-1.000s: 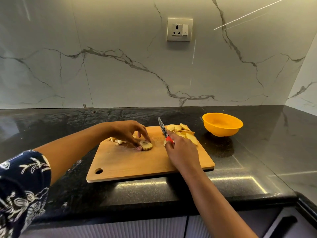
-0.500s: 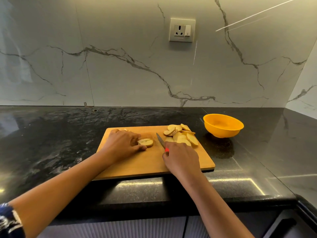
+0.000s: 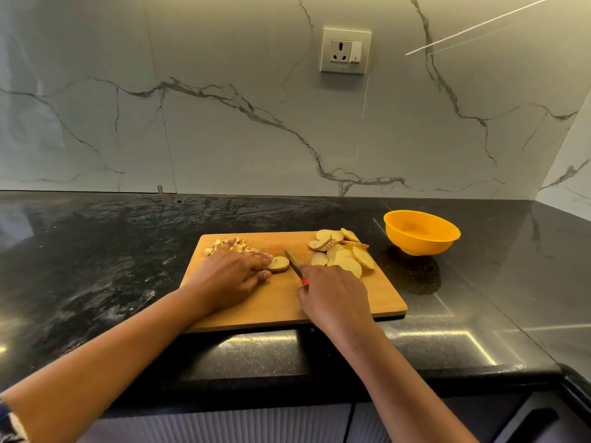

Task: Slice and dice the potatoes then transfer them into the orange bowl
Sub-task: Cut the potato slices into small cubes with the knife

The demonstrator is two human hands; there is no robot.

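the left hand (image 3: 233, 276) lies low on the wooden cutting board (image 3: 281, 305), fingers close together and nearly flat, their tips against the left edge of a single round potato slice (image 3: 279, 264), with the thumb tip just under that slice. just beyond this hand's knuckles, at the board's far left corner, sits a small heap of diced potato pieces (image 3: 231, 245), partly hidden by the hand. the right hand (image 3: 334, 294) is curled around the red handle of a small knife (image 3: 294, 265); only a sliver of red shows at the forefinger, and the blade runs forward and leftward from the fist, its tip down on the board just right of the single slice, between the two hands. whether the edge touches the slice cannot be told. just beyond and to the right of the right hand lies a loose pile of potato slices (image 3: 343, 255), overlapping one another, some showing skin at the rim. the orange bowl (image 3: 422, 235) stands upright on the black stone countertop (image 3: 96, 266), off the board, farther out and to the right of the right hand, apart from the slices; its inside shows plain orange wall and floor. past both hands rises a veined marble wall (image 3: 224, 123) bearing a socket with switch (image 3: 345, 51).
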